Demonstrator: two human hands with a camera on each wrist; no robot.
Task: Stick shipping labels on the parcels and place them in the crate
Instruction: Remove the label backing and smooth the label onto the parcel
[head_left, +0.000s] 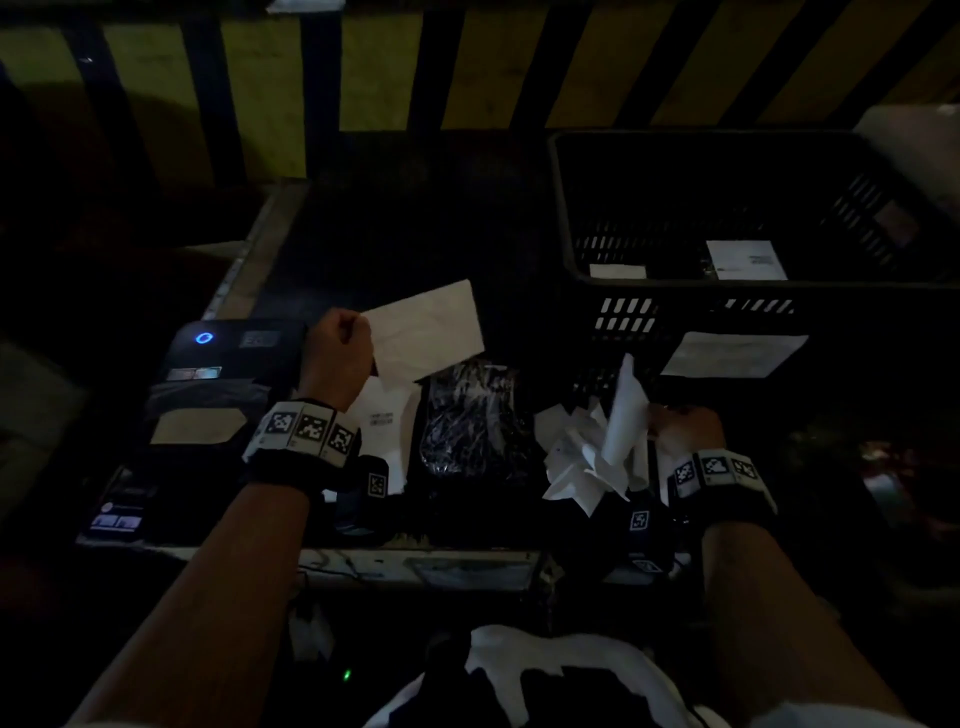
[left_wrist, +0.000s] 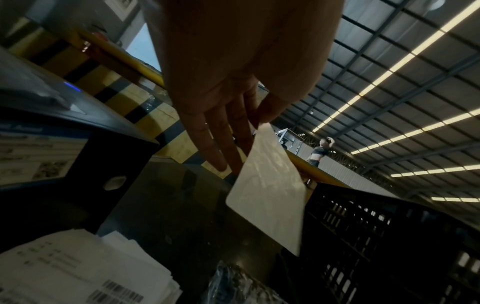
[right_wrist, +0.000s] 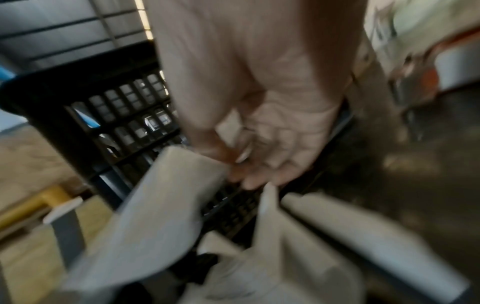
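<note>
the left hand (head_left: 340, 353) pinches a peeled shipping label (head_left: 428, 332) by its corner, thumb against the forefinger while the other fingers lie straight, and holds it in the air above the bench (head_left: 363, 218). directly at 6 o'clock from the label lies a dark, shiny parcel (head_left: 470, 421), unlabelled on the face that shows. the right hand (head_left: 683, 426) is at 3 o'clock from the parcel, its thumb and fingers gripping a strip of backing paper (head_left: 626, 410) over a heap of crumpled backings (head_left: 576, 462); the wrist view is blurred but shows the pinch. the black crate (head_left: 675, 291) stands at 1 o'clock from the parcel, with labelled parcels already inside. the label printer (head_left: 218, 358) sits at 9 o'clock.

judging by this, the peeling step is done and sticking comes next: the backing should be dropped on the heap, the label brought down flat onto the parcel and smoothed, then the parcel lifted into the crate.
</note>
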